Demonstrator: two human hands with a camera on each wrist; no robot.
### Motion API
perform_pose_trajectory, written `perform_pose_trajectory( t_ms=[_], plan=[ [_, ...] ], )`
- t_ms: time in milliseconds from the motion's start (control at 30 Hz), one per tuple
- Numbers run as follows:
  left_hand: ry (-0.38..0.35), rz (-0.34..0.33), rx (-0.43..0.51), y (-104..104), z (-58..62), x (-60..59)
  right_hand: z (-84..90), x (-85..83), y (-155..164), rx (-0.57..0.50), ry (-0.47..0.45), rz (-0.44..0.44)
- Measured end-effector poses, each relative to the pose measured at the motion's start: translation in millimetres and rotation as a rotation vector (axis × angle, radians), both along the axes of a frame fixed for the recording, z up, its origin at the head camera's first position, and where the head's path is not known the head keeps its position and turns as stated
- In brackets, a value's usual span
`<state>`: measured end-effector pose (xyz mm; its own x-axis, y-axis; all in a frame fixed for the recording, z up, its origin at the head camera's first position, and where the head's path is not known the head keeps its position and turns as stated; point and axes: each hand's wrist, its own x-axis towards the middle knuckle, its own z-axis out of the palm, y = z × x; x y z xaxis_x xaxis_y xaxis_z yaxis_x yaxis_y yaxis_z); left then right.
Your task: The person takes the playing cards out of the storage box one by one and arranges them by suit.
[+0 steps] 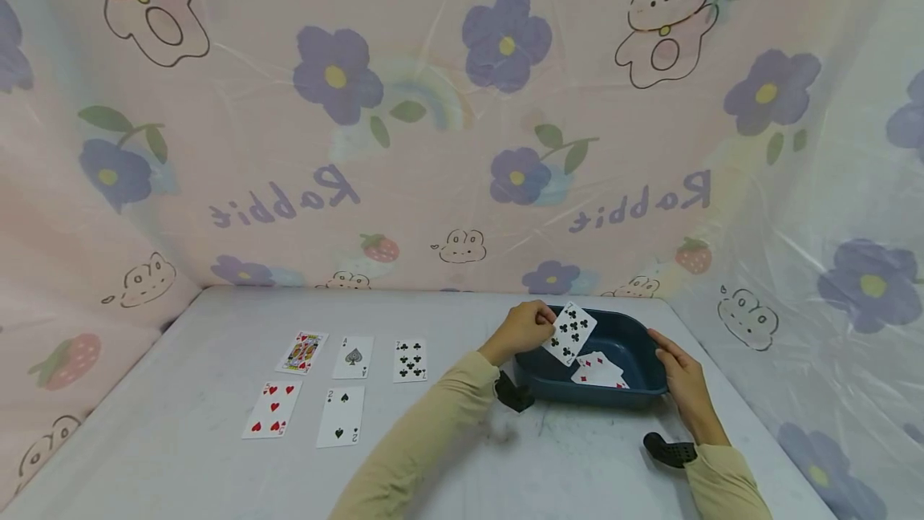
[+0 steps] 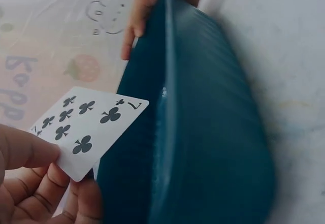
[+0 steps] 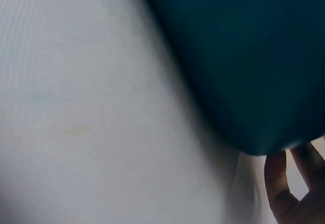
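Note:
My left hand (image 1: 523,331) pinches a seven of clubs (image 1: 570,333) between thumb and fingers, above the left part of a dark blue plastic basin (image 1: 592,396). In the left wrist view the card (image 2: 86,127) is face up and tilted beside the basin's wall (image 2: 213,122). At the basin's right end my right hand (image 1: 682,379) grips the rim. Its fingers (image 3: 277,178) touch the basin's edge in the right wrist view. Inside the basin lie a few overlapping cards with red diamonds (image 1: 599,371).
Left on the white table (image 1: 462,456) lie face-up cards: a red king (image 1: 302,353), an ace of spades (image 1: 353,357), a black seven (image 1: 410,361), a five of hearts (image 1: 272,409) and a two of spades (image 1: 341,417). A patterned curtain (image 1: 419,183) stands behind.

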<state>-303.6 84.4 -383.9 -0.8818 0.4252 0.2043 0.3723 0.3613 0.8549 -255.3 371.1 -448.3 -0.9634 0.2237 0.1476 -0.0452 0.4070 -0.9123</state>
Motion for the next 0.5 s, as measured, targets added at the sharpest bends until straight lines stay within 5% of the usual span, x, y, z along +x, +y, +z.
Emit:
perform_pose_trajectory(
  t_ms=[300, 500],
  plan=[
    [-0.25, 0.038, 0.241, -11, 4.5, -0.5, -1.2, -0.1, -1, -0.005, 0.001, -0.001],
    [-0.325, 0.036, 0.31, -19, 8.8, -1.3, -1.7, -0.8, 1, -0.007, 0.018, 0.008]
  ],
)
